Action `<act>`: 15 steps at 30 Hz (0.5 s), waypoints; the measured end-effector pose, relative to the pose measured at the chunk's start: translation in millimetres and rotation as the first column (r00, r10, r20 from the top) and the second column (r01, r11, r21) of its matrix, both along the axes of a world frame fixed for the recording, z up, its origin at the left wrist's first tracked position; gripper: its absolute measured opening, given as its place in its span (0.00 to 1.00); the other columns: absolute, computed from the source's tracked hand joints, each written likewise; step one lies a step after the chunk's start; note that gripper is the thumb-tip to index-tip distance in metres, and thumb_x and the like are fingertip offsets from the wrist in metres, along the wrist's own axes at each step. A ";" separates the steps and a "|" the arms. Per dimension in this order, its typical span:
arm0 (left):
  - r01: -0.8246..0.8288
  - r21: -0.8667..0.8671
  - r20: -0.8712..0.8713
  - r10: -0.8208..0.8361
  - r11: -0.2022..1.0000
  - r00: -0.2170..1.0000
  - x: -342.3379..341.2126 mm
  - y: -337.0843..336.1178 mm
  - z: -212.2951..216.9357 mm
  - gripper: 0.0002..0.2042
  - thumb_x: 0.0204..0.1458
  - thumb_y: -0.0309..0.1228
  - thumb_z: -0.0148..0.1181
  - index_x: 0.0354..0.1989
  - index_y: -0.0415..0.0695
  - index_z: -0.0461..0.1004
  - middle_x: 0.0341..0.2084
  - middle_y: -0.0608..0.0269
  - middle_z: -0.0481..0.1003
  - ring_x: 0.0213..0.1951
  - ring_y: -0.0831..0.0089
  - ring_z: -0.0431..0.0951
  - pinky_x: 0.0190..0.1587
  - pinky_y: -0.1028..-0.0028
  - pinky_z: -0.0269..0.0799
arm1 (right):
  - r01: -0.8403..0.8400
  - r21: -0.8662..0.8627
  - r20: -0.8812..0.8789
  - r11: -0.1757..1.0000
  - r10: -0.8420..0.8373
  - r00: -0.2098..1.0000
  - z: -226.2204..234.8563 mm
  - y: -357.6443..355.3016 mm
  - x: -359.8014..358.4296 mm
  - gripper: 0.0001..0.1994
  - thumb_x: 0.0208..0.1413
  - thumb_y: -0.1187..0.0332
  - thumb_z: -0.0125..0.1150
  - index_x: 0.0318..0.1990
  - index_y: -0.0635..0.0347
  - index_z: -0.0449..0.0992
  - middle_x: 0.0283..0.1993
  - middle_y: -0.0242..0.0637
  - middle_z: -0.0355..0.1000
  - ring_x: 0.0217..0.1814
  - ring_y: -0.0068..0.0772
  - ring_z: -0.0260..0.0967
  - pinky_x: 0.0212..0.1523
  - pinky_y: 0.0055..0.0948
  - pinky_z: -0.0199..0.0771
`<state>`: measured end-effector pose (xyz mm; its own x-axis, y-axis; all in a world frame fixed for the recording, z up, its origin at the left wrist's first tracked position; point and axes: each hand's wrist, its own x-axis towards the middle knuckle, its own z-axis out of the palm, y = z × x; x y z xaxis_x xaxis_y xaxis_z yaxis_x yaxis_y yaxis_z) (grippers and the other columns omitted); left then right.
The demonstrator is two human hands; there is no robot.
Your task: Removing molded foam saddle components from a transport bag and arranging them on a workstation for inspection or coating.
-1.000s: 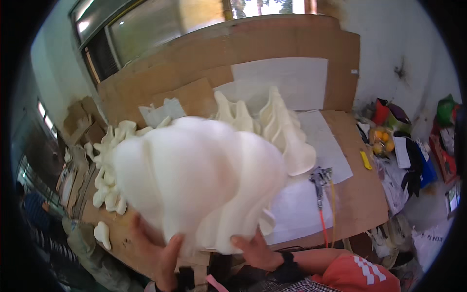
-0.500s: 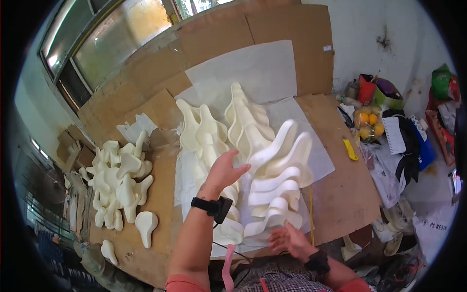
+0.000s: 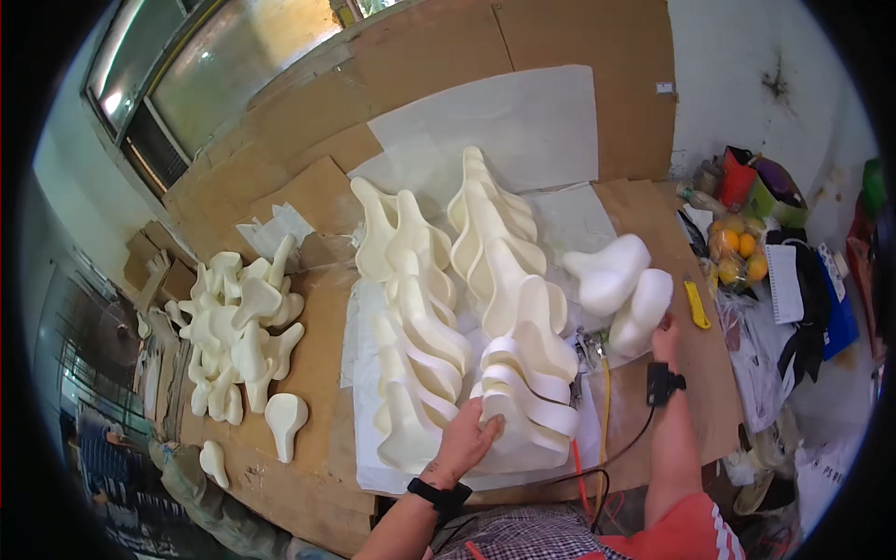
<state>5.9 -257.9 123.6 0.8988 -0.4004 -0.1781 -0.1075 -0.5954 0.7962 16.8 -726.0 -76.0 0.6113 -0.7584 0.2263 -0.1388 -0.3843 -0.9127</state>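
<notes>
Two rows of nested, cream-white shells shaped like bicycle saddles lie on white paper: a left row (image 3: 411,373) and a right row (image 3: 495,243). At the near end of the right row, my left hand (image 3: 471,439) is closed on the edge of a cream shell (image 3: 509,425), thumb on top. Farther right, my right hand (image 3: 665,341) grips the outer edge of a white saddle-shaped shell (image 3: 644,308). Its fingers are partly hidden behind it. Another white shell (image 3: 607,271) lies just beyond that one.
A heap of cream pieces (image 3: 243,327) and a single saddle-shaped piece (image 3: 286,425) lie on cardboard at left. A small metal tool (image 3: 590,347) sits beside the right row, near yellow and red lines. A yellow cutter (image 3: 696,304) and bagged oranges (image 3: 737,247) are at right.
My right hand has moved from the near edge out to the right, where two white shells now lie. My left hand has come nearer, onto the right row's near end. The view has shifted.
</notes>
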 end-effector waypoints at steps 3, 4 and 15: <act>-0.023 0.054 -0.091 0.028 0.998 0.995 13.8 -0.1 3.6 0.20 0.54 0.44 0.55 0.46 0.40 0.70 0.37 0.49 0.75 0.38 0.53 0.76 0.42 0.63 0.70 | -0.155 0.136 0.096 0.978 0.143 0.985 -85.0 -39.7 61.5 0.20 0.52 0.64 0.60 0.48 0.68 0.70 0.43 0.47 0.74 0.47 0.39 0.72 0.46 0.33 0.71; -0.033 0.092 -0.043 0.037 0.995 0.998 17.3 5.2 4.9 0.19 0.54 0.45 0.55 0.44 0.42 0.72 0.31 0.51 0.77 0.34 0.54 0.77 0.38 0.63 0.71 | -0.326 0.243 0.222 0.914 0.275 0.936 -97.3 7.7 98.1 0.21 0.51 0.63 0.60 0.50 0.68 0.69 0.44 0.48 0.74 0.48 0.40 0.72 0.46 0.33 0.70; 0.115 0.400 -0.158 -0.056 0.909 0.986 55.5 5.1 21.4 0.25 0.56 0.52 0.48 0.32 0.37 0.75 0.28 0.46 0.76 0.35 0.47 0.76 0.37 0.59 0.69 | -0.395 0.807 0.076 0.440 0.585 0.807 58.6 55.0 112.3 0.20 0.55 0.63 0.60 0.52 0.65 0.70 0.44 0.38 0.75 0.43 0.31 0.74 0.42 0.33 0.75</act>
<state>61.5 -252.8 145.0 0.8185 -0.3407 -0.4625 -0.0782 -0.8637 0.4979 129.1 -671.0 -17.4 0.8921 -0.1298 -0.4328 -0.3609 0.3718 -0.8553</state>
